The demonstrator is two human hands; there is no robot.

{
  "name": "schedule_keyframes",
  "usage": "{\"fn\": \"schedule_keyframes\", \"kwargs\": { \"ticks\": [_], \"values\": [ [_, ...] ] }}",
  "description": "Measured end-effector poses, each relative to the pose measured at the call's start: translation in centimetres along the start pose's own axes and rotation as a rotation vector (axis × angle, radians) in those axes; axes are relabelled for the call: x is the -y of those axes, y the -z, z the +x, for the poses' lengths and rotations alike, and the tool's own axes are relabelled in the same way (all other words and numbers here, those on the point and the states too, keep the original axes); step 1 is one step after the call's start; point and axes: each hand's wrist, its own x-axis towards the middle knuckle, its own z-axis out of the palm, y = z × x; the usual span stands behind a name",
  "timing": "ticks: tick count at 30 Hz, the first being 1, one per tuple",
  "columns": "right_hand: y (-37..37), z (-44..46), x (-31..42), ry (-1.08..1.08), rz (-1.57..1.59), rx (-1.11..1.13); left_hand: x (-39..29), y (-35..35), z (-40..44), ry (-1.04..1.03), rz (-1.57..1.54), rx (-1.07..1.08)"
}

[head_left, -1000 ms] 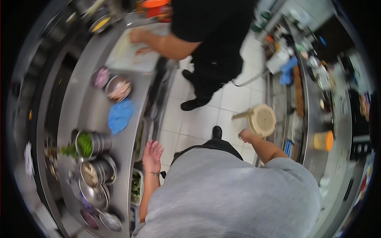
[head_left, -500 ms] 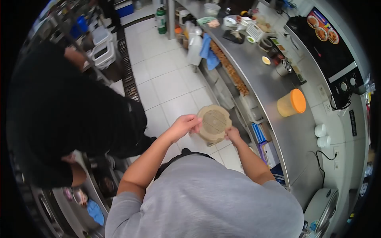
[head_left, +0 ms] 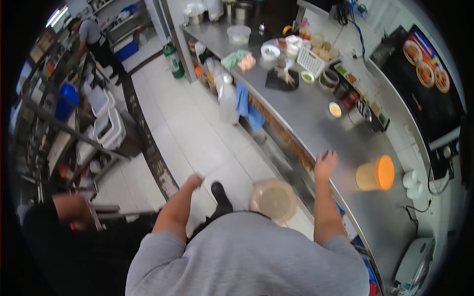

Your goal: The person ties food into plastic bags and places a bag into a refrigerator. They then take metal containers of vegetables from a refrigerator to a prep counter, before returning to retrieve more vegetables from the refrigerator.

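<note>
My left hand (head_left: 196, 181) hangs over the floor tiles with its fingers curled in, slightly blurred, and nothing shows in it. At the front edge of the steel counter (head_left: 316, 118), my right hand (head_left: 326, 166) has bent fingers with a small dark spot between them; what it is I cannot make out. Below and between my arms, a beige stool (head_left: 274, 200) with a perforated round top stands on the floor, apart from both hands. To the right of my right hand, a tub with an orange lid (head_left: 385, 172) stands on the counter.
A co-worker in black (head_left: 94, 241) is close on my left; another person (head_left: 94, 37) works farther back. The counter also bears a white basket (head_left: 312, 60), a black bag (head_left: 281, 80) and small bowls. A blue cloth (head_left: 249, 109) hangs at its edge. A green cylinder (head_left: 173, 61) stands beyond.
Both hands have come off the stool, which now stands lower in view. My right hand has moved up to the counter edge, my left hand out to the left. The view has shifted.
</note>
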Motion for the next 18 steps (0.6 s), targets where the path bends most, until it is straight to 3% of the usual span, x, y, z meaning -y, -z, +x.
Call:
{"fn": "schedule_keyframes", "kwargs": {
  "ticks": [2,4,6,8,9,10,11,15,18],
  "values": [
    [-0.7,0.6,0.2,0.039,-0.078,0.128,1.4,5.3,-6.8,0.005,0.164,0.051],
    [-2.1,-0.1,-1.0,0.093,-0.197,0.046,6.9,6.6,-8.2,-0.044,0.131,0.176],
    [-0.1,0.7,0.7,-0.034,-0.064,0.231,11.1,8.3,-7.1,0.010,0.234,0.274],
    [-0.9,0.7,0.0,-0.021,-0.064,0.207,12.5,10.3,-4.8,0.123,0.300,0.192],
    [-0.8,1.0,0.8,-0.051,-0.113,0.201,12.2,11.6,-3.5,0.171,0.247,0.022],
    [-0.4,1.0,1.5,-0.082,-0.170,0.198,6.7,17.4,-6.1,-0.087,0.430,-0.052],
    [-0.7,0.9,1.1,-0.065,-0.176,0.187,8.7,16.7,-1.9,0.117,-0.047,-0.218],
    [-1.8,1.1,2.1,-0.072,-0.207,0.062,-1.4,27.4,-1.3,-0.004,-0.359,-0.423],
    [-3.4,4.7,12.1,-0.139,-0.120,-0.052,-1.8,30.5,3.3,-0.180,-0.538,-0.496]
  ]
}}
